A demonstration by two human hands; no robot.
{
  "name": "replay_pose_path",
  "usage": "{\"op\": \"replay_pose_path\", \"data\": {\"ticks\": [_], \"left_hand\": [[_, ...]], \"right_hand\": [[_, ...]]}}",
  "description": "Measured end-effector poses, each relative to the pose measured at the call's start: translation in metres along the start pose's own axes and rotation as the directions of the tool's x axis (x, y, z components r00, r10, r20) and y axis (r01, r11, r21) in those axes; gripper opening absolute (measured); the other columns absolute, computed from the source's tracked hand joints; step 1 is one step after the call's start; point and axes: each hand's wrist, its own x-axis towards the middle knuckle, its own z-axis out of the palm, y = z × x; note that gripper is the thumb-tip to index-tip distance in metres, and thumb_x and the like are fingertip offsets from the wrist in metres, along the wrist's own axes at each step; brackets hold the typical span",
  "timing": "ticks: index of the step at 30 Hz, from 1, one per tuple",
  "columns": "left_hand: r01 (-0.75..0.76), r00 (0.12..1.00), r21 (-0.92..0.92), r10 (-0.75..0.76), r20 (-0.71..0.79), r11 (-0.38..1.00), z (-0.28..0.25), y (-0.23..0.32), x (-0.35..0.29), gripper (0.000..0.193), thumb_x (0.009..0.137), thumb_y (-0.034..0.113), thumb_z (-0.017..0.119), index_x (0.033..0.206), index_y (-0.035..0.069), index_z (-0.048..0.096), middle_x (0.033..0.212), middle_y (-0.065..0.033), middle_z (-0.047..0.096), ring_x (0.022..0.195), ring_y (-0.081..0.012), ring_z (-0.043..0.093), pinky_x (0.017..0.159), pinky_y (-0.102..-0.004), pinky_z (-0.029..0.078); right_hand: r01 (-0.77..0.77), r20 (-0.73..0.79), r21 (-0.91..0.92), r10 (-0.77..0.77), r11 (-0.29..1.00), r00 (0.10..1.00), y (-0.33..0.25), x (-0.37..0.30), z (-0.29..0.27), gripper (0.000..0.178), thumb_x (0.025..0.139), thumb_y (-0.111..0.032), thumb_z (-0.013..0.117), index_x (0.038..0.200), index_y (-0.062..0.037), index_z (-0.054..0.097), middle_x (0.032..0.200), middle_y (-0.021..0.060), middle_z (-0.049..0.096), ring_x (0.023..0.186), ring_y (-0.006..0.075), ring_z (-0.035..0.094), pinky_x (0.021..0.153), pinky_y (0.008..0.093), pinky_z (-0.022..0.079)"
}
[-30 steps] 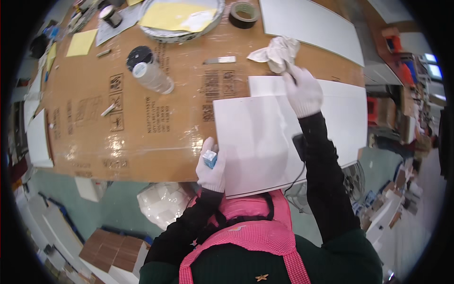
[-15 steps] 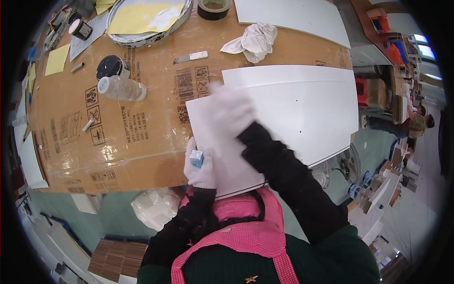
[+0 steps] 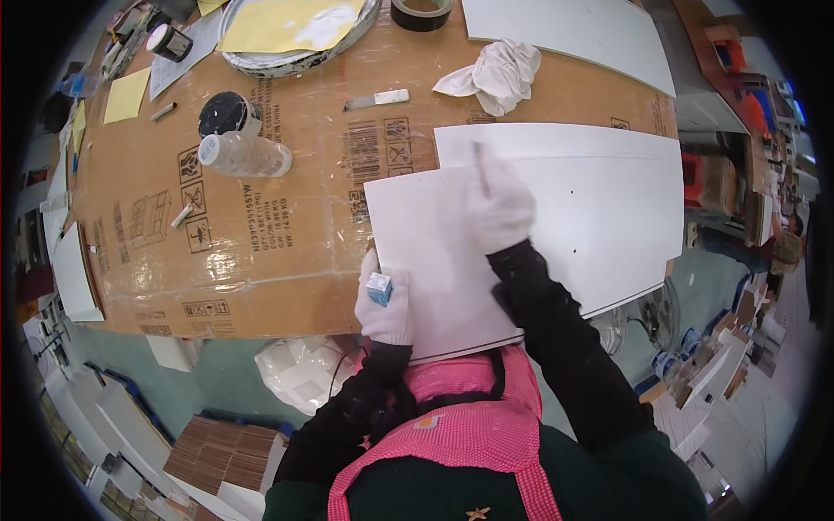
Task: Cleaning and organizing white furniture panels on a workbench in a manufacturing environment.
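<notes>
A white panel (image 3: 426,260) lies at the table's front edge, overlapping a second white panel (image 3: 599,217) with small dark holes. At its left edge is my left hand (image 3: 387,313) in a white glove, closed around the edge. A small blue block with a white top (image 3: 379,289) sits against that hand's fingers; how it is held is unclear. Over the panel's right part is my right hand (image 3: 502,207), also gloved and smeared by motion. A thin darkish shape shows at its fingertips, too blurred to name.
The table is covered with printed cardboard (image 3: 313,217). Left of the panels stand a clear bottle (image 3: 252,156) and a dark-lidded jar (image 3: 222,115). Beyond lie a scraper blade (image 3: 376,100), a crumpled white cloth (image 3: 497,76), a tape roll (image 3: 420,12) and another white panel (image 3: 573,35).
My right hand has swept rightward across the white panel. My left hand stays at the panel's left edge with the blue block. The whole view has shifted slightly.
</notes>
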Motion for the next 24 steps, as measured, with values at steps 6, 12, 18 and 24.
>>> {"op": "replay_pose_path", "data": {"ticks": [6, 12, 18, 24], "left_hand": [[-0.018, 0.998, 0.150, 0.027, -0.056, 0.989, -0.002, -0.009, -0.001, 0.039, 0.088, 0.007, 0.061, 0.126, -0.003, 0.055, 0.115, -0.0071, 0.063, 0.097, -0.0119, 0.058, 0.087, -0.0261, 0.046], [0.043, 0.997, 0.030, -0.041, -0.061, 0.999, -0.003, -0.003, 0.000, 0.040, 0.090, 0.005, 0.061, 0.127, -0.006, 0.052, 0.118, -0.0082, 0.061, 0.101, -0.0122, 0.057, 0.089, -0.0258, 0.045], [0.015, 0.999, 0.034, -0.014, -0.040, 0.999, -0.001, -0.010, 0.004, 0.039, 0.091, 0.006, 0.059, 0.127, -0.006, 0.052, 0.120, -0.0086, 0.060, 0.104, -0.0130, 0.057, 0.092, -0.0258, 0.044], [0.078, 0.996, -0.010, -0.079, -0.049, 0.997, 0.003, -0.001, 0.001, 0.034, 0.092, 0.008, 0.058, 0.123, -0.005, 0.055, 0.114, -0.0081, 0.062, 0.098, -0.0124, 0.057, 0.088, -0.0257, 0.045]], "right_hand": [[0.206, 0.225, 0.140, -0.234, 0.968, 0.946, -0.062, -0.029, 0.049, 0.038, 0.086, -0.018, 0.051, 0.118, 0.0009, 0.056, 0.107, 0.0181, 0.063, 0.094, 0.0313, 0.061, 0.081, 0.0388, 0.051], [0.254, 0.035, -0.491, -0.273, 0.833, 0.961, 0.005, -0.039, 0.023, 0.044, 0.086, -0.017, 0.048, 0.126, -0.0007, 0.052, 0.107, 0.0194, 0.062, 0.093, 0.0342, 0.060, 0.082, 0.0390, 0.049], [0.203, 0.196, 0.109, -0.221, 0.973, 0.955, -0.039, -0.052, 0.041, 0.045, 0.086, -0.017, 0.047, 0.126, 0.0027, 0.053, 0.118, 0.0210, 0.058, 0.113, 0.0357, 0.054, 0.101, 0.0427, 0.041], [0.091, -0.042, 0.070, -0.088, 0.993, 0.995, -0.008, -0.028, 0.011, 0.051, 0.087, -0.017, 0.050, 0.137, -0.0070, 0.048, 0.103, 0.0170, 0.065, 0.089, 0.0333, 0.063, 0.076, 0.0444, 0.051]]}}
